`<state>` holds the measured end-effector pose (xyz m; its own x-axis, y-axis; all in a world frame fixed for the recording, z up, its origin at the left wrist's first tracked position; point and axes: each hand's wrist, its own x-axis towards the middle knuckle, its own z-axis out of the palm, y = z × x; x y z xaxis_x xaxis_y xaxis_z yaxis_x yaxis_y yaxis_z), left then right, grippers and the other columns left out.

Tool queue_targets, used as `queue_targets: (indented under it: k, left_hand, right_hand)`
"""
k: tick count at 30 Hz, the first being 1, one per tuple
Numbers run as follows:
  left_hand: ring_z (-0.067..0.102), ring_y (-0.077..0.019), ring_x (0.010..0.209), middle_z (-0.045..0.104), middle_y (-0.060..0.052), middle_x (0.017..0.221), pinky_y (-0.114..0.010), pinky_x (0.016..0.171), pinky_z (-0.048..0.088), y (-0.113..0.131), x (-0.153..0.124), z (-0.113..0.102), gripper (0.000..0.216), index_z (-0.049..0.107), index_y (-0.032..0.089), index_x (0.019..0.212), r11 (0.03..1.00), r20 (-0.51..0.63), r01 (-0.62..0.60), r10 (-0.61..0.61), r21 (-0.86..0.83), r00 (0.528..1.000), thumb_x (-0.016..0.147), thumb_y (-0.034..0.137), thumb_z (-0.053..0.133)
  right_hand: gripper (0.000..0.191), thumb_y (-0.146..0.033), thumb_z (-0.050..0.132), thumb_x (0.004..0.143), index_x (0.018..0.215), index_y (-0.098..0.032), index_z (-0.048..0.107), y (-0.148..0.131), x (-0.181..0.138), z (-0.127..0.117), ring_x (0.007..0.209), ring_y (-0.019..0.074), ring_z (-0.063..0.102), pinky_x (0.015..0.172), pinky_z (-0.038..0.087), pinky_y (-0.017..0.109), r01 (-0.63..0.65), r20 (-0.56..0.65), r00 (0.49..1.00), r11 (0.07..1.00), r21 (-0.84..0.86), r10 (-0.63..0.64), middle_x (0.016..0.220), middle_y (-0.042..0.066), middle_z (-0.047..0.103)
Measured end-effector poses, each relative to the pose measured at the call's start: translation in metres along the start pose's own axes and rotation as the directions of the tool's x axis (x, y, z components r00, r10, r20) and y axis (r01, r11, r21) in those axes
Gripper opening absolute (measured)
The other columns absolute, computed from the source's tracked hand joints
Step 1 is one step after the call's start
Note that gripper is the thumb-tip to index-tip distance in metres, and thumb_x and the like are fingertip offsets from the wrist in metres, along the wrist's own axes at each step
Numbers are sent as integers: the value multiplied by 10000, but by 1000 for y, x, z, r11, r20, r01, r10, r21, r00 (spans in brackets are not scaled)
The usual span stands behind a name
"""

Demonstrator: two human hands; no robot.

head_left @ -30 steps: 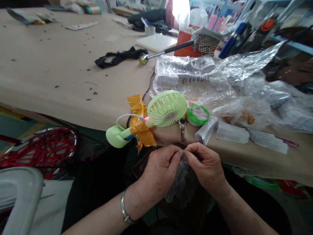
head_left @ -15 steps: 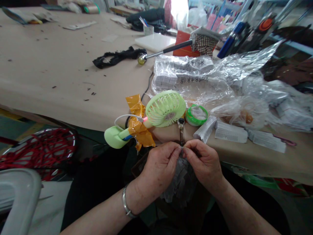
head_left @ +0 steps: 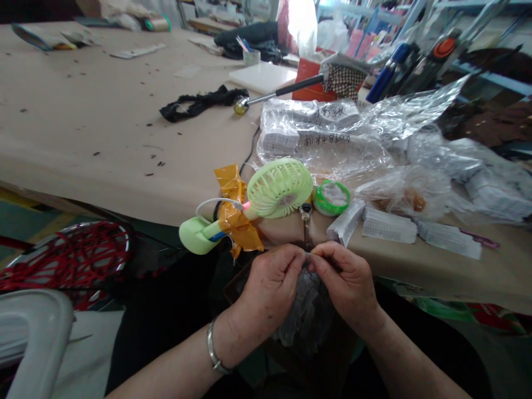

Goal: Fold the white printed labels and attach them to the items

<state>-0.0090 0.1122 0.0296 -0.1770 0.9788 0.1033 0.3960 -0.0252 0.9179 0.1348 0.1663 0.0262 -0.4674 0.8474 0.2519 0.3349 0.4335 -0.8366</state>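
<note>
At far left a white plastic seat (head_left: 33,332) fills the lower corner, with a round frame strung with red cord (head_left: 66,255) just beyond it, below the near edge of the paper-covered table (head_left: 83,127). The left half of the table is mostly bare apart from scattered scraps and a strip of black fabric (head_left: 199,102), which leaves wide room there. At the table's near edge a pale green handheld fan (head_left: 279,187) is bound in brown tape (head_left: 236,221), its handle overhanging the edge. Just below that edge, over a dark lap, the left hand (head_left: 270,288), with a metal bangle (head_left: 213,349) on its wrist, meets the right hand (head_left: 347,282) fingertip to fingertip. Each thumb and forefinger is pinched tight on a small pale piece (head_left: 310,255), too tiny to identify, while the other fingers curl inward. A grey bundle of strips (head_left: 307,316) lies directly beneath both hands. To the right, the table is crowded: a green tape roll (head_left: 331,197), flat stacks of white labels (head_left: 388,224) near the edge, and crumpled clear plastic bags (head_left: 332,133) leave little free surface.
</note>
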Motion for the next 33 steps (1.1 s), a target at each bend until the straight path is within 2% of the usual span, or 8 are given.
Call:
queue_targets:
  k: [6,12,15,20,22,25,28,33]
  left_hand:
    - [654,-163,813,725,-34,892,-239,753,471,-15,-15,1,182,703,210,932,997,37,67,-66,-27,997,870,250,536]
    - [673,-210,880,742,-49,937,-283,803,477,-30,-19,7,175,722,233,942,988,36,145,-144,-46,989,809,262,612]
    - [669,-193,799,739,-37,838,-269,748,471,-29,-19,12,142,724,223,861,984,74,173,-170,-40,983,807,238,593]
    - [613,-163,714,692,-29,712,-248,693,444,-13,-12,26,155,702,175,737,936,180,297,-265,-188,947,799,201,562]
    - [595,-153,675,668,-37,677,-245,655,446,-2,-8,33,162,683,150,706,823,280,451,-368,-344,886,800,229,579]
    - [615,-152,680,679,-62,750,-269,658,485,15,-2,45,247,679,129,842,431,495,651,-426,-625,757,834,352,575]
    - [610,-117,644,669,-62,782,-232,613,491,25,5,55,295,673,111,917,122,588,667,-375,-735,717,834,383,596]
    - [580,-84,538,639,-34,668,-171,503,449,28,14,65,92,649,88,782,130,512,659,-525,-741,679,761,173,675]
  right_hand:
    - [148,-165,564,858,986,-223,610,2,-15,-31,708,142,628,658,505,245,206,-31,974,940,-271,-223,810,12,655]
    - [385,-229,633,817,1191,-158,571,36,-3,-53,1166,341,496,982,396,531,253,-46,913,651,-716,-406,1202,149,609]
    - [370,-193,631,820,1187,-178,583,46,-3,-50,1166,326,512,989,385,533,277,-19,899,602,-749,-437,1191,116,641]
    - [240,-103,596,835,1044,-205,653,47,-3,-53,1057,254,581,931,451,459,334,-93,859,688,-645,-504,1034,64,706]
    - [229,-76,592,827,1002,-207,660,43,-5,-56,1024,241,594,914,461,455,378,-102,844,718,-584,-527,989,57,712]
    - [218,-85,586,823,986,-208,661,32,-17,-57,1033,240,591,913,465,461,454,-79,826,741,-494,-558,977,57,707]
    - [181,-115,566,841,976,-188,662,23,-35,-52,1059,243,578,936,454,467,511,0,825,745,-428,-566,971,60,704]
    - [230,-105,547,853,1058,-172,627,25,-43,-58,1067,227,567,949,453,429,509,65,839,736,-447,-541,991,62,693]
